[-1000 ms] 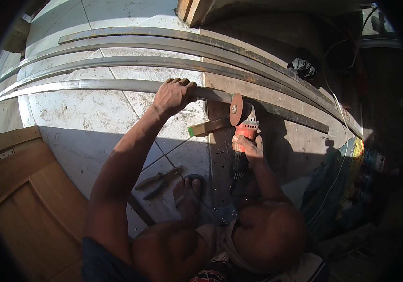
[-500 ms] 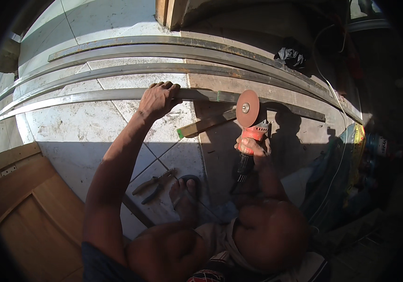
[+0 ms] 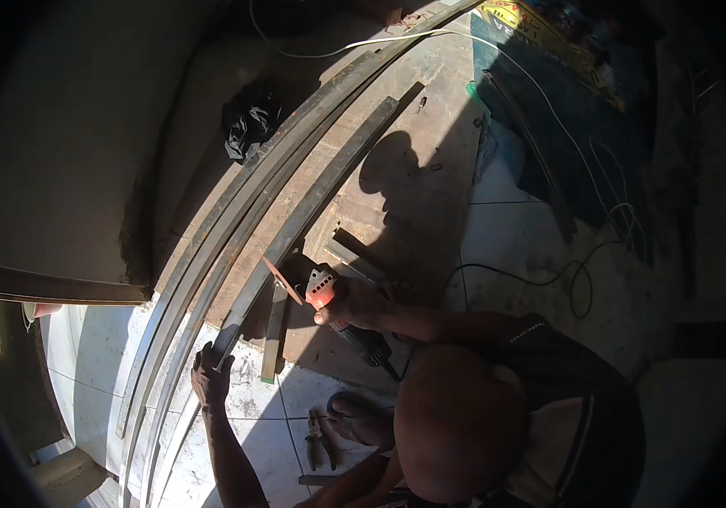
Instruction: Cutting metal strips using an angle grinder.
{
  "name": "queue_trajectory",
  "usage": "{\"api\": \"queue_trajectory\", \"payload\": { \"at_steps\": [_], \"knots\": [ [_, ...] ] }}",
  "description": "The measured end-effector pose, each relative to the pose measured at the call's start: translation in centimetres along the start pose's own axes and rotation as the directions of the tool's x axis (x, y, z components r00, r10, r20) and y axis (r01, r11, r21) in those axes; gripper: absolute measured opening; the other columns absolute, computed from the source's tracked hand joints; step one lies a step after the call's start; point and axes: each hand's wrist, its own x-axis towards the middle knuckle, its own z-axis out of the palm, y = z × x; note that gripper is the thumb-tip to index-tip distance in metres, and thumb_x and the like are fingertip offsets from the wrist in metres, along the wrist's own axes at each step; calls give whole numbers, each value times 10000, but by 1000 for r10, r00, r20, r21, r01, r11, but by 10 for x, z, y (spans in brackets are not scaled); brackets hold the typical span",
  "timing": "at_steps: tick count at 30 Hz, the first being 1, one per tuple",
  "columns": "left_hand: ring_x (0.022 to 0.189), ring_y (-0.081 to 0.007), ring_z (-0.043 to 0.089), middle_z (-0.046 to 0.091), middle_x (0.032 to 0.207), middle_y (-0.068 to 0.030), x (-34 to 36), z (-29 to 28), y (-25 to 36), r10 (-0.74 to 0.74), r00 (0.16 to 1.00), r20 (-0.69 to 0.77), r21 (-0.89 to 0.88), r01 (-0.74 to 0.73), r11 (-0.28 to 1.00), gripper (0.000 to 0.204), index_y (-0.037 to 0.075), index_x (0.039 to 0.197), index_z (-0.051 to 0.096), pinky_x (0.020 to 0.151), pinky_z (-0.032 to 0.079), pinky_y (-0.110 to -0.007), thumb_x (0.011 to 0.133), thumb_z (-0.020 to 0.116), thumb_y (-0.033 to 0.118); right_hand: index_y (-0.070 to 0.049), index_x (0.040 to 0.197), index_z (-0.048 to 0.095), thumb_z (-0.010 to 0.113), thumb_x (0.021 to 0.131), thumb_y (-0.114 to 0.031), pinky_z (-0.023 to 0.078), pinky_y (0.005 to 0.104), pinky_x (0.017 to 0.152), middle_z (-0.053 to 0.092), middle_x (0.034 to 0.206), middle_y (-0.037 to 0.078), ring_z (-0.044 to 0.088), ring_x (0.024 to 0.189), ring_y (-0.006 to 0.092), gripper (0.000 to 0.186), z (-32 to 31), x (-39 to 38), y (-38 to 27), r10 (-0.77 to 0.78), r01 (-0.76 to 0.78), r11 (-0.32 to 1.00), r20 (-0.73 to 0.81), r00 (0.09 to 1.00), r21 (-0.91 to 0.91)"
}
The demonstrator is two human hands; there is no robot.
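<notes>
My left hand (image 3: 211, 374) grips the near long metal bar (image 3: 312, 203), which lies on the floor beside several similar bars (image 3: 236, 212). My right hand (image 3: 353, 305) holds an angle grinder (image 3: 322, 288) with an orange body. Its thin disc (image 3: 282, 280) is at the edge of the near bar, just beyond my left hand. A short wooden strip (image 3: 273, 332) lies next to the bar below the disc. My bent knee (image 3: 456, 423) fills the lower middle of the view.
Pliers (image 3: 321, 438) lie on the tiled floor by my sandalled foot (image 3: 361, 416). A black cloth (image 3: 249, 127) sits beyond the bars. The grinder's black cable (image 3: 549, 273) loops to the right; a white cable (image 3: 380, 38) runs along the top. Clutter lies at the upper right.
My head has turned, so the bars now run diagonally. The grinder's disc has come down from above the bar to its edge. Both hands keep their grips.
</notes>
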Motion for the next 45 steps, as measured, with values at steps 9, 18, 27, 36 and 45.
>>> {"api": "queue_trajectory", "payload": {
  "at_steps": [9, 18, 27, 36, 45],
  "knots": [
    [1235, -433, 554, 580, 1342, -225, 59, 3, 95, 159, 986, -50, 74, -155, 985, 829, 33, 1432, 488, 1019, 468, -501, 752, 877, 303, -59, 1027, 620, 831, 752, -147, 461, 312, 612, 612, 724, 5, 566, 643, 115, 358, -28, -5, 0, 8, -19, 961, 43, 999, 276],
    [1019, -381, 676, 694, 1108, -141, 95, 23, 133, 183, 980, 78, 126, -192, 973, 500, 91, 1292, 585, 828, 528, -462, 841, 795, 138, -19, 1093, 608, 859, 721, -226, 503, 332, 713, 650, 828, 47, 616, 739, 154, 494, -48, -10, 5, -8, -1, 947, 25, 1000, 321],
    [963, -347, 695, 703, 1063, -145, 95, 29, 121, 178, 983, 40, 132, -182, 974, 476, 66, 1265, 620, 799, 545, -438, 829, 804, 119, -20, 1154, 596, 843, 745, -137, 501, 314, 685, 634, 828, 30, 606, 725, 140, 492, -52, -10, 10, -21, 35, 937, -42, 999, 347],
    [926, -329, 708, 714, 1024, -143, 95, 29, 120, 196, 980, 24, 120, -197, 973, 473, 39, 1249, 635, 799, 552, -413, 820, 817, 121, -17, 1185, 593, 844, 733, -134, 505, 315, 685, 639, 863, 38, 603, 727, 138, 531, -50, -7, 17, -39, 57, 937, -60, 997, 344],
    [909, -329, 704, 715, 1010, -141, 94, 26, 125, 187, 982, 26, 124, -189, 974, 445, 55, 1247, 633, 772, 548, -421, 847, 802, 150, -21, 1160, 599, 841, 739, -133, 498, 307, 654, 630, 800, 24, 596, 684, 127, 498, -50, -5, 21, 3, 15, 941, -53, 999, 339]
  ]
}}
